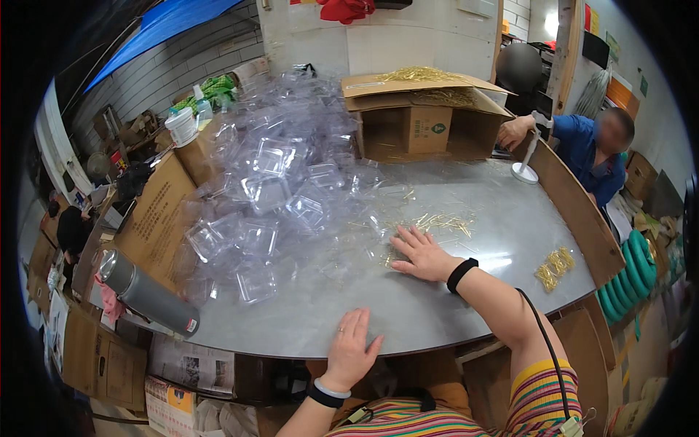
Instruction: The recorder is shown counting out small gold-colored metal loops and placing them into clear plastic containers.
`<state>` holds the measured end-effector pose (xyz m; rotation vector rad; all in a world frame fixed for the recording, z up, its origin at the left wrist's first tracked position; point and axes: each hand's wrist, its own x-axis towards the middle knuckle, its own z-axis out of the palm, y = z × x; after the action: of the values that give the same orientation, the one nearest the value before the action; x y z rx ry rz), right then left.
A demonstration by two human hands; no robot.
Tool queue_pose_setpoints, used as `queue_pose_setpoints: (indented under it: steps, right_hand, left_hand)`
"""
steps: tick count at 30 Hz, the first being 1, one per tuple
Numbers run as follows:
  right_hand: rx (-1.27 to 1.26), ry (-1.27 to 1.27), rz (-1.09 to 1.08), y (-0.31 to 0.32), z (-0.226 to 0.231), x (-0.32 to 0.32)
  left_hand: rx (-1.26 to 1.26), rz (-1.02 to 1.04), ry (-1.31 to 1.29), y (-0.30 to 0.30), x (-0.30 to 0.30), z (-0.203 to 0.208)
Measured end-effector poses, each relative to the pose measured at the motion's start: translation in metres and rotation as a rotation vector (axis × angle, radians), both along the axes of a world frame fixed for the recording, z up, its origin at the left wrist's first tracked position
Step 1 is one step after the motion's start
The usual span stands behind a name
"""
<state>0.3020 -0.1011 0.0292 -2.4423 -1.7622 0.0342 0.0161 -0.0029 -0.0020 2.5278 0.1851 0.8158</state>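
Note:
My right hand (pixel 424 255) lies palm down on the grey metal tabletop (pixel 393 320), its fingers stretched out and spread. Just beyond its fingertips is a loose scatter of thin gold strips (pixel 445 221) that look like twist ties; a few lie beside the thumb. Resting flat at the table's near edge, my left hand (pixel 351 348) has its fingers extended and holds nothing. A large heap of clear plastic boxes (pixel 266 193) rises to the left of both hands. Toward the right edge of the table sits a tied-looking bundle of gold strips (pixel 555 268).
A grey flask (pixel 149 295) lies tilted at the left edge. Behind stands an open cardboard box (pixel 466 138) topped with more gold strips. Cardboard panels (pixel 575 204) wall the right side, where a co-worker (pixel 593 156) reaches toward a white stand (pixel 526 172).

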Motion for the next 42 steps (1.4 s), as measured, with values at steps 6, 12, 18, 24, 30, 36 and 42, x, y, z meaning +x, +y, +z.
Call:
queue_pose_setpoints:
  steps: [6,12,18,24,30,36,42]
  right_hand:
    - [-0.032,0.03,0.206,-0.019,-0.007,-0.041]
    - [-0.036,-0.059,0.094,-0.055,-0.003,-0.029]
    - [-0.071,0.058,0.424,-0.059,0.011,-0.056]
    - [0.173,0.158,0.001,-0.104,0.019,-0.059]
    - [0.235,0.302,-0.394,-0.124,-0.008,-0.086]
    - [0.315,0.112,-0.214,-0.077,-0.015,-0.147]
    - [0.52,0.291,-0.119,-0.087,-0.017,-0.132]
  left_hand:
    - [0.012,-0.025,0.018,0.003,-0.004,0.003]
    - [0.038,-0.054,0.024,-0.001,0.002,0.005]
    - [0.047,-0.052,0.016,-0.001,0.0,0.004]
    - [-0.041,-0.085,0.027,0.005,-0.003,0.005]
    - [-0.021,-0.094,0.079,-0.019,0.015,0.019]
    - [-0.158,-0.213,0.018,-0.029,0.026,0.006]
    - [-0.114,-0.09,0.084,-0.014,0.01,0.019]
